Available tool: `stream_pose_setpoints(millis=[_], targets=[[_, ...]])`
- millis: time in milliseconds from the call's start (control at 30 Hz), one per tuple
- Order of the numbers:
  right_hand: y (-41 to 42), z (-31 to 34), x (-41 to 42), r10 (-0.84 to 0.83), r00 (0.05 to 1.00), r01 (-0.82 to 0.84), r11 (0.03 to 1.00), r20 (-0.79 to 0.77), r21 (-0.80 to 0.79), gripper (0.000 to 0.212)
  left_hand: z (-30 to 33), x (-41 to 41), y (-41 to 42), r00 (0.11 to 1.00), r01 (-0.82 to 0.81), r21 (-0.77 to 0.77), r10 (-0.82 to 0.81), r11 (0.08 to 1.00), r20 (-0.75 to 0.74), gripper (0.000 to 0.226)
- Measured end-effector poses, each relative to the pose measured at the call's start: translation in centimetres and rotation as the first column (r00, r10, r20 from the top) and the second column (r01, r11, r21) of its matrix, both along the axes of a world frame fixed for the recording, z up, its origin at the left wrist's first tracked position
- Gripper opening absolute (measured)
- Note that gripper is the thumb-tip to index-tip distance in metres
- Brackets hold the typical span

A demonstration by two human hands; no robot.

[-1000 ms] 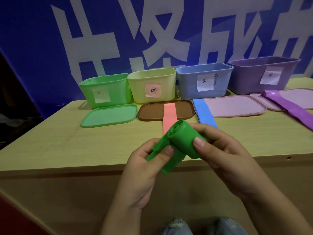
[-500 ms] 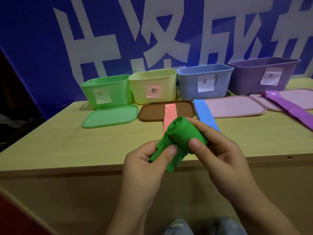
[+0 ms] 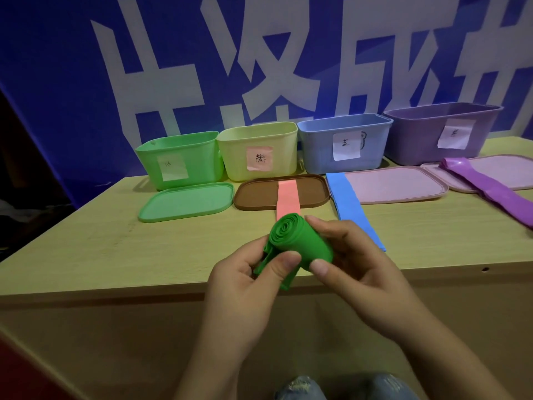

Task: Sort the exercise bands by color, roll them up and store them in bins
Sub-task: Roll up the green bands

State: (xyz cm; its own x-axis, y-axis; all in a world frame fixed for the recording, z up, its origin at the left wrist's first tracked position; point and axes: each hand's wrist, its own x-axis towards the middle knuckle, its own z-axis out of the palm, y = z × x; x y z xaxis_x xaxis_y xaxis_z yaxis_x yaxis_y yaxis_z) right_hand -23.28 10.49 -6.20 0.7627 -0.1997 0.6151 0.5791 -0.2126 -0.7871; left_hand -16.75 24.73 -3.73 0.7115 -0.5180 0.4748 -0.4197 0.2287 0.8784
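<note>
A: In the head view, what is going on at the centre of the frame?

B: Both hands hold the green band, most of it wound into a tight roll. The right hand curls its thumb and fingers round the roll; the left hand pinches the loose tail hanging below it.

A: So which step is this?

B: Rolling, I would say, and near its end: only a short tail is left to wind on.

A: And after that?

B: The roll needs to go into the green bin, at the left of the row along the back of the table, its lid lying in front of it. The move calls for keeping the roll pinched so it does not spring open.

A: What else waits?

B: A pink band across the brown lid, a blue band to its right, and a purple band at the right edge, all flat and unrolled, before the yellow bin, blue bin and purple bin.
</note>
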Motion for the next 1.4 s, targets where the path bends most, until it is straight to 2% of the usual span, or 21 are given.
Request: stream_pose_setpoints(millis=[100,233,400,567,667,767,833,933,1000,1067,1133,1233,1300,1400], targets=[[-0.5,0.7,-0.5,0.080,0.995,-0.079,0.996,-0.056,0.029,0.042,0.4,0.3,0.2,0.999,0.037,0.010,-0.037,0.999,0.008,0.025],[0.4,0.6,-0.3,-0.054,0.998,0.055,0.998,-0.021,0.014,0.041,0.5,0.7,0.0,0.993,0.084,0.001,-0.084,0.996,-0.081,0.031],[0.8,0.5,-0.1,-0.115,0.992,0.115,0.993,0.056,0.012,0.042,0.2,0.7,-0.2,0.979,0.134,-0.027,-0.136,0.991,-0.150,0.032],[0.8,0.3,0.1,-0.231,0.961,0.246,0.966,0.151,-0.085,0.041,0.6,0.0,-0.2,0.967,0.226,-0.007,-0.225,0.974,-0.119,0.054],[0.7,0.1,0.3,-0.317,0.915,0.372,0.903,0.249,-0.214,0.040,0.5,-0.3,-0.6,0.977,0.178,0.006,-0.176,0.984,-0.122,0.072],[0.7,-0.2,0.4,-0.349,0.880,0.438,0.859,0.322,-0.267,0.041,0.4,-0.3,-0.9,0.985,0.129,0.015,-0.126,0.992,-0.114,0.079],[0.6,-0.6,0.5,-0.362,0.866,0.463,0.840,0.345,-0.281,0.041,0.3,-0.3,-1.0,0.989,0.111,0.015,-0.109,0.994,-0.101,0.073],[0.8,-0.9,0.8,-0.382,0.863,0.485,0.808,0.330,-0.335,0.045,0.4,0.0,-1.0,0.994,0.066,-0.011,-0.067,0.998,-0.091,0.046],[0.5,-0.6,0.9,-0.339,0.894,0.433,0.821,0.292,-0.373,0.049,0.4,0.3,-0.8,0.995,0.049,-0.011,-0.050,0.999,-0.082,0.035],[-0.2,0.0,0.7,-0.234,0.948,0.304,0.869,0.217,-0.391,0.042,0.4,0.6,-0.3,0.996,0.051,0.012,-0.050,0.999,-0.075,0.032],[-0.8,0.8,0.3,-0.133,0.985,0.160,0.938,0.107,-0.306,0.027,0.4,0.9,0.1,0.995,0.052,0.034,-0.049,0.998,-0.084,0.035],[-0.7,1.2,0.3,-0.155,0.984,0.162,0.983,0.092,-0.082,0.018,0.4,0.9,0.3,0.998,0.053,0.091,-0.049,0.994,-0.049,0.042],[-0.4,1.3,0.5,-0.180,0.983,0.178,0.983,0.045,0.041,0.019,0.4,0.8,0.3,0.999,0.053,0.127,-0.053,0.990,-0.002,0.049],[-0.4,1.3,0.5,-0.073,0.991,0.092,0.979,-0.113,0.181,0.027,0.6,0.9,0.6,0.996,0.056,0.169,-0.067,0.984,0.059,0.059]])
